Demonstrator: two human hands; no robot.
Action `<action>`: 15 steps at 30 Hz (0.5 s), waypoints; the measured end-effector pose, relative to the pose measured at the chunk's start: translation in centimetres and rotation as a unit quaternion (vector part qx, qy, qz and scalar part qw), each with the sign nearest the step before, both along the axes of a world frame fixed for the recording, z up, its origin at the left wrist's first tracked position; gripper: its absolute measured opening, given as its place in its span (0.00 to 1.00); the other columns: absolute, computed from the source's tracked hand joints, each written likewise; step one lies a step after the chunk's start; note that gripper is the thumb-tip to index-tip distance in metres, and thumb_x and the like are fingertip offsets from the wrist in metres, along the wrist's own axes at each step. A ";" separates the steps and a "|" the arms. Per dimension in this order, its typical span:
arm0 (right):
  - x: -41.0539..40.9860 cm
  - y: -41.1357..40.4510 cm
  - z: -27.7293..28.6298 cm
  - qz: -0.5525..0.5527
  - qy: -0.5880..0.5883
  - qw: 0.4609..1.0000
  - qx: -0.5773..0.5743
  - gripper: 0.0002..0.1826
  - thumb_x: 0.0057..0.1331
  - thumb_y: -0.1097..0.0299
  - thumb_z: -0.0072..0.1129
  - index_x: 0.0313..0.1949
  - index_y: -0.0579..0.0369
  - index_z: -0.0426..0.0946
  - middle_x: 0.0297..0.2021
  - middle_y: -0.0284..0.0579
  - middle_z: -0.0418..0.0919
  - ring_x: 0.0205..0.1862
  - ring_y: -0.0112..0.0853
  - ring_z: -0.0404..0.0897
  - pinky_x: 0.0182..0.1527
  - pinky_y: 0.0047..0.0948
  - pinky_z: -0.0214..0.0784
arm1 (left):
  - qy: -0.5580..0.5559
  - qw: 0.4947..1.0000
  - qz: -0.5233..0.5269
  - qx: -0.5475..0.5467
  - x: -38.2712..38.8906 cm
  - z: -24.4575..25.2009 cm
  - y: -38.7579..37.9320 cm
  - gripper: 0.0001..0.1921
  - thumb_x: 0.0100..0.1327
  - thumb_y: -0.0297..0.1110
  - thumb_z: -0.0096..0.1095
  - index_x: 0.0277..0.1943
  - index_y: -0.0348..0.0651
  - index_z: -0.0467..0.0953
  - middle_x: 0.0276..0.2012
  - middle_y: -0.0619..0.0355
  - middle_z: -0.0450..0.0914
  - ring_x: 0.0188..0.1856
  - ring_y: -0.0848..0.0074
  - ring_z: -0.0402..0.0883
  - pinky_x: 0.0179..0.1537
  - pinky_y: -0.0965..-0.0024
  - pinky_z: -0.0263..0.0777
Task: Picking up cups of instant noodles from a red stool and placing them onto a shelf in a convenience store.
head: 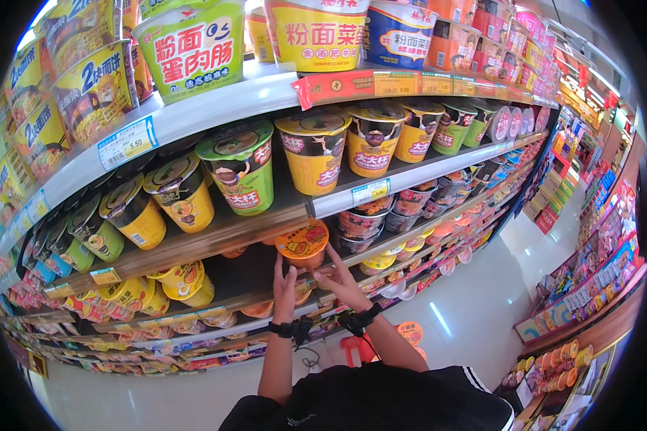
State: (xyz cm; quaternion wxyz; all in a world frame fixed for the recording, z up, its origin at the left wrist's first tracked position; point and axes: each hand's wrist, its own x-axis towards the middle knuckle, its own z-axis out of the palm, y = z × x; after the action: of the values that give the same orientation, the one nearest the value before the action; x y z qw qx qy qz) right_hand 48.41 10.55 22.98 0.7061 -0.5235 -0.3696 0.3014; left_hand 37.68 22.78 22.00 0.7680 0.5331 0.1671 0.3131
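Observation:
An orange instant noodle cup (301,241) with a printed lid stands upright at the front of a dark lower shelf (242,275). My left hand (284,285) is against its left side, fingers pointing up along the wall. From the right, my right hand (341,281) holds the same cup, with the index finger along its side and the thumb near its base. Both wrists wear black straps. Just behind it, under the shelf above, another orange lid partly shows. To the left on this shelf are yellow cups (191,283).
Above the hands runs a shelf edge (221,242) carrying green and yellow noodle cups (240,172). Stacked bowls (358,223) sit to the right. A red stool (357,350) and orange cups (410,333) are near my right arm. Across the aisle stands a snack display (587,275).

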 end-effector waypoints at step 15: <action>-4.9 -10.4 3.5 -0.144 -0.238 0.960 -0.018 0.43 0.57 0.70 0.69 0.69 0.54 0.54 0.68 0.50 0.57 0.46 0.26 0.75 0.46 0.23 0.68 | -0.065 0.992 0.110 0.016 -3.7 0.0 -8.5 0.20 0.72 0.43 0.49 0.60 0.42 0.62 0.56 0.57 0.69 0.48 0.75 0.74 0.48 0.70 0.70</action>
State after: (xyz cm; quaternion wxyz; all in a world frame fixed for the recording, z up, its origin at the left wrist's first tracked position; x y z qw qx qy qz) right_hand 43.55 0.13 26.47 0.6242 -0.6403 -0.4422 0.0691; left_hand 33.95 14.23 21.98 0.7296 0.5018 0.1699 0.4325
